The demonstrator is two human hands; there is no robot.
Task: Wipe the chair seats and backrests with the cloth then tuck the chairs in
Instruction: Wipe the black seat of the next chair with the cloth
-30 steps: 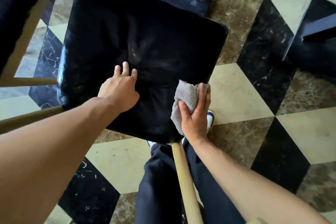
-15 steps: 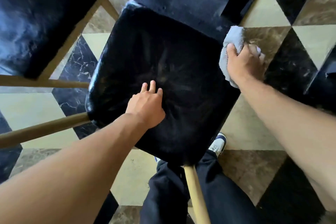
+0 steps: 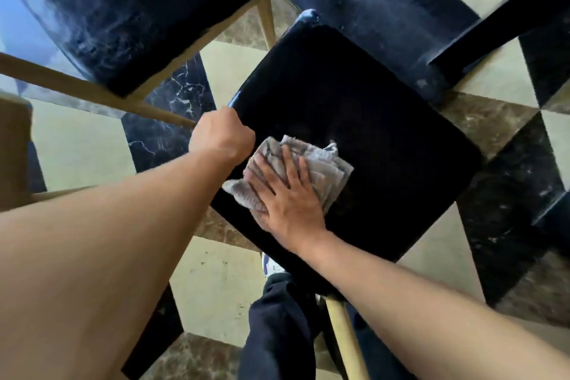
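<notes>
A black padded chair seat (image 3: 379, 139) on pale wooden legs fills the middle of the view, turned like a diamond. My right hand (image 3: 287, 194) lies flat with spread fingers on a grey cloth (image 3: 324, 163), pressing it onto the seat's near left part. My left hand (image 3: 220, 133) is closed around the seat's left edge. A second black chair seat (image 3: 123, 6) stands at the upper left on wooden legs.
A dark table base (image 3: 388, 9) and its dark leg (image 3: 499, 21) stand just beyond the seat at the top right. The floor (image 3: 80, 148) is marble tiles in cream, brown and black. My dark trouser leg (image 3: 277, 327) is below the seat.
My right hand brought the cloth from the seat's far right edge onto the seat's near left part. My left hand moved from the seat's top to grip its left edge.
</notes>
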